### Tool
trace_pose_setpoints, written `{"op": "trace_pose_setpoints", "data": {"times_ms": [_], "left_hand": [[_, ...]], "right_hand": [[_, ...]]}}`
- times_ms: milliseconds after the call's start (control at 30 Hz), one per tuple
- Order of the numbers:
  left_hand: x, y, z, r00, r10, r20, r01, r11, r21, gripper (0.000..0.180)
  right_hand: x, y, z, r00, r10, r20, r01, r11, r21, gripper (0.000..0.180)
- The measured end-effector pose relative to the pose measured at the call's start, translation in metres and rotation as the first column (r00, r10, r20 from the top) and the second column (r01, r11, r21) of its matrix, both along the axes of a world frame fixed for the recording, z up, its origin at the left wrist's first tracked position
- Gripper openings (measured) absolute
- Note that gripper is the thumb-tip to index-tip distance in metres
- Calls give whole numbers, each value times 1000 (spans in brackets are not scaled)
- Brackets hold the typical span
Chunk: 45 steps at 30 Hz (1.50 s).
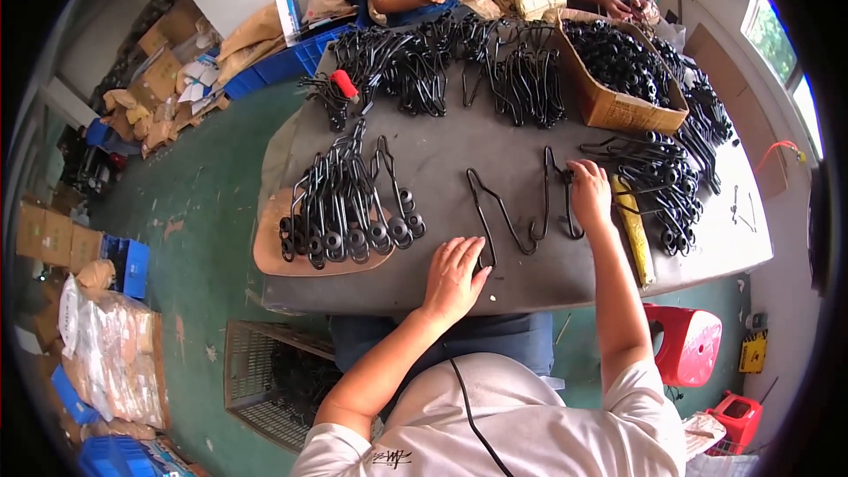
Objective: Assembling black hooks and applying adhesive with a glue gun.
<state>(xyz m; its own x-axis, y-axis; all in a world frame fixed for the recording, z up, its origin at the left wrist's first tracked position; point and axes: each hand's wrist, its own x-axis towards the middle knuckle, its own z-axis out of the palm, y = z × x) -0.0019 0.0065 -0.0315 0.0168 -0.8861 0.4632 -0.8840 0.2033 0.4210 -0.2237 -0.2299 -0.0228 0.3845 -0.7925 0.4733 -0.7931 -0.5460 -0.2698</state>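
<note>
Two bent black wire hooks (508, 212) lie between the hands: the left hand (453, 278) rests flat, fingers released, on one end; the right hand (589, 193) pinches the other hook (555, 199).

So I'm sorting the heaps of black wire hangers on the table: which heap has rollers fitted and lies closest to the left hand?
The heap on the brown board, left of the left hand; its hangers end in a row of round black rollers.

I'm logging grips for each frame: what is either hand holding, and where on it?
Left hand lies flat on a bent black wire piece; the right hand touches the wire hook at its top. No closed grip shows.
</note>
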Motion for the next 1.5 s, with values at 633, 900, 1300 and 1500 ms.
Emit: {"op": "trace_pose_setpoints", "data": {"times_ms": [633,900,1300,1500], "left_hand": [[3,-2,36,643,30,-766,95,988,118,49],[-6,1,14,422,-63,-904,78,996,-33,42],[44,16,-16,-500,-103,-860,-24,994,-105,19],[38,18,5,-538,-8,-843,60,997,-48,20]], "right_hand": [[90,144,15,303,-347,888,-894,220,390,30],[71,142,-5,717,80,693,-453,809,375,32],[88,111,-14,934,71,351,-260,809,528,31],[83,131,16,550,-317,772,-668,388,635,27]]}}
